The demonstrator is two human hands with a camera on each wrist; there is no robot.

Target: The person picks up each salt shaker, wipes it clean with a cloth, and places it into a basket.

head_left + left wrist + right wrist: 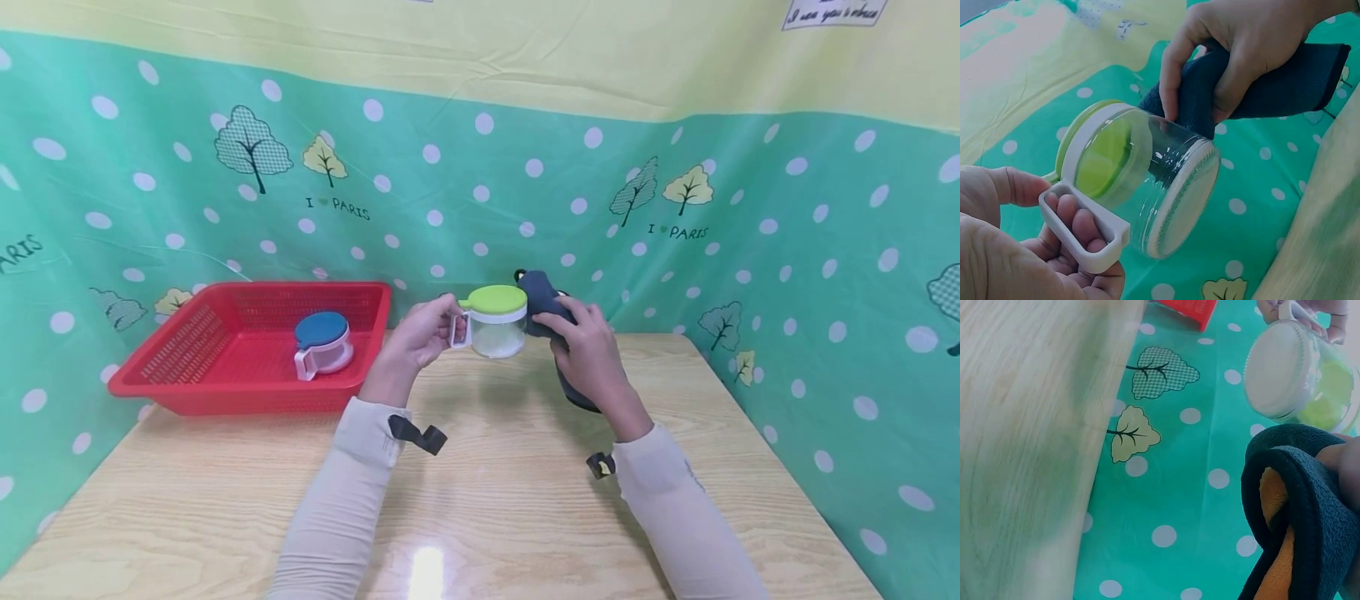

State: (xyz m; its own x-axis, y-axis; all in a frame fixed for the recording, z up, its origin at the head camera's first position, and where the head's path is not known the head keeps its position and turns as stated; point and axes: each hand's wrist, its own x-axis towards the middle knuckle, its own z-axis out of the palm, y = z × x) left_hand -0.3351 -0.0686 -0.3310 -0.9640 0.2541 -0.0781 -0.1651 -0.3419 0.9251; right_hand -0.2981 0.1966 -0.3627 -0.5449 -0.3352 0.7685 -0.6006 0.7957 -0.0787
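A clear glass seasoning jar [498, 335] with a green lid [497, 298] is held up above the table by its white handle [1085, 234]. My left hand [429, 332] grips that handle, fingers curled through the loop and thumb near the lid's tab. On the other side, my right hand [588, 350] grips a folded dark blue cloth [542, 304] with an orange inner face [1274, 494]. In the left wrist view the cloth [1194, 87] lies against the side of the glass. The jar's round base [1279, 372] faces the right wrist camera.
A red plastic basket [247, 403] stands at the left of the wooden table [495, 492]. Inside it sits a similar jar with a blue lid [321, 329] and a white handle. A green polka-dot curtain [480, 167] hangs behind the table and along its sides.
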